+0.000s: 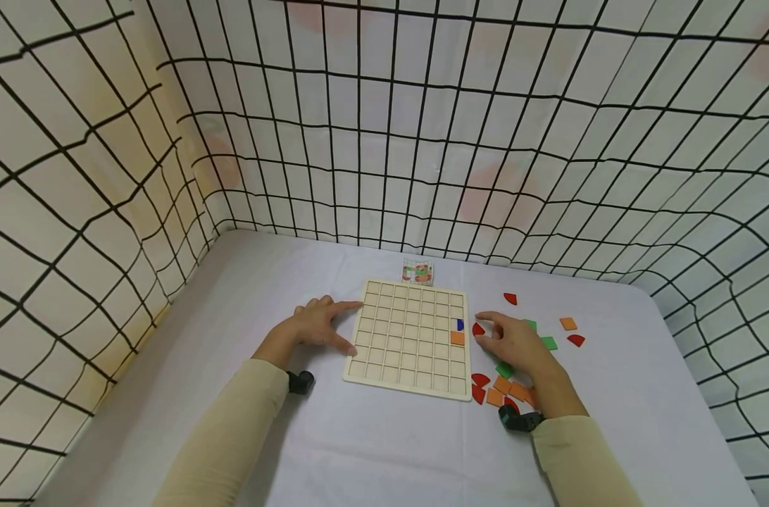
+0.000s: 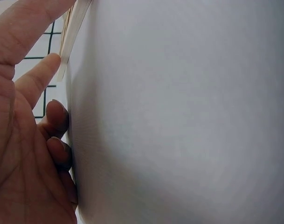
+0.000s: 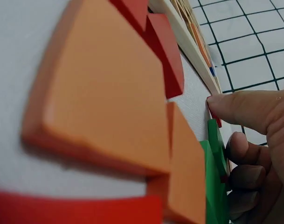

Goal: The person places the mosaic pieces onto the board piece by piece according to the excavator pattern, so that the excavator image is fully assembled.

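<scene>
A pale wooden grid board lies on the table, with a blue piece and an orange square in cells near its right edge. My left hand steadies the board's left edge with thumb and index finger spread straight. Up close, the left wrist view catches that index finger against the board's side. Beyond the right edge, my right hand has thumb and index finger around a red quarter-circle piece. The thumb touches this piece; the index finger's contact is hidden in the right wrist view.
Loose orange squares, green pieces and red quarter-circles lie around the right hand and forearm. A small patterned card sits behind the board. Black wire mesh surrounds the table's back and sides.
</scene>
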{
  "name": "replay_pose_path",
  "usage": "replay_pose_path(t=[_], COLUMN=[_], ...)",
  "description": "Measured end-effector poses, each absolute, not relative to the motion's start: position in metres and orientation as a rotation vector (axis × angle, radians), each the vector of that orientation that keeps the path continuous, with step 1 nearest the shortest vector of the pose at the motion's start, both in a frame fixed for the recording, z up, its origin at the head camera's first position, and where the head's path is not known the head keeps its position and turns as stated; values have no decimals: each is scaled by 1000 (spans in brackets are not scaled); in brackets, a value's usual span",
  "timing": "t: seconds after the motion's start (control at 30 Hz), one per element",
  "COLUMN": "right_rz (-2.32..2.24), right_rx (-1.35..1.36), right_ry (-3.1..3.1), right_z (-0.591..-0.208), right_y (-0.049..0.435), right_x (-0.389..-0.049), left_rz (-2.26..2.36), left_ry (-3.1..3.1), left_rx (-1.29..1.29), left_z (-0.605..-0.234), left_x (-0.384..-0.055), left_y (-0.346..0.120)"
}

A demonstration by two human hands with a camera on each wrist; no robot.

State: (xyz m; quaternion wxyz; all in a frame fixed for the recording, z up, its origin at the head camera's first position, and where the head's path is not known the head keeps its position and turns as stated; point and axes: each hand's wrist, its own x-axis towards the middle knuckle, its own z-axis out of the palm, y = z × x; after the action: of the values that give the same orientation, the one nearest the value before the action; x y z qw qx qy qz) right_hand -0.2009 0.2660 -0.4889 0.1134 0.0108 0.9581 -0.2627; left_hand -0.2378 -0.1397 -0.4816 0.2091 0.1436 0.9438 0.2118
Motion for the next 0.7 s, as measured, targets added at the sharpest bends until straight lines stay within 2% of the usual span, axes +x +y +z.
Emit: replay_pose_path(t=[0.47, 0.7], right_rz=[-772, -791], right_rx=[13, -90], right_ry=[2804, 2793], right_z=[-489, -489], right_y=[266, 271], right_x=[-201, -201], left_rz=[586, 591], left_ry=[2623, 2618], left_rx=[399, 395], left_z=[-481, -482], left_x=[-237, -238], left_y=[-140, -140])
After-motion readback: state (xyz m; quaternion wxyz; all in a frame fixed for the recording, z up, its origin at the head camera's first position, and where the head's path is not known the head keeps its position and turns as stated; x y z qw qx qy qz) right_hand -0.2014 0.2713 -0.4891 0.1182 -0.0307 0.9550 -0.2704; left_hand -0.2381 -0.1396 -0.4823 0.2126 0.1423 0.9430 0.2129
